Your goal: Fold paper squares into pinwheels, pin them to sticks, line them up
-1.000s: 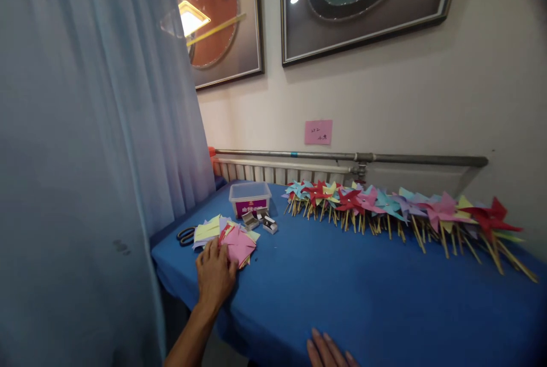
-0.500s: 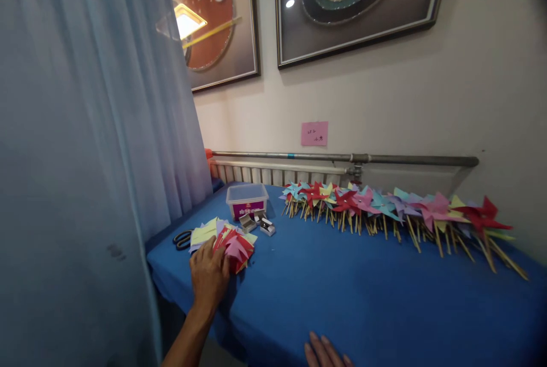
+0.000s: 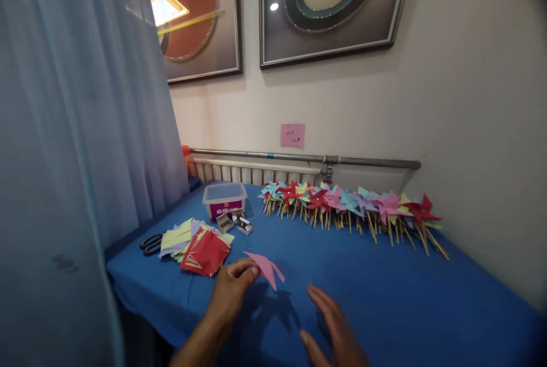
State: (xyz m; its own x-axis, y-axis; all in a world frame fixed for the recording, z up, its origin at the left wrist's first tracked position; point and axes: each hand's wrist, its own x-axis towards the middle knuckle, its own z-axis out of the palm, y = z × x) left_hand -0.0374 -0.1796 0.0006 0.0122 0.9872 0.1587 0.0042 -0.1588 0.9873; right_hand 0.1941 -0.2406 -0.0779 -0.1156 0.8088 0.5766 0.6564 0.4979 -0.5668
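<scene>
Hands: left hand (image 3: 233,287) pinches pink paper (image 3: 265,267) w/ fingertips, right hand (image 3: 335,330) open, empty.

Matt blue cloth covers the desk (image 3: 384,293); thin pink paper sheet (image 3: 265,267); clear glossy plastic tub (image 3: 224,199); pinwheels (image 3: 342,204) on wooden sticks.

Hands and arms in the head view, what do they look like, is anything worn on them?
Both are bare. The left hand leads into an uncovered forearm with no sleeve, watch or glove in view. The right hand shows only fingers and part of the palm, with no ring or glove visible; its wrist is cut off by the frame.
</scene>
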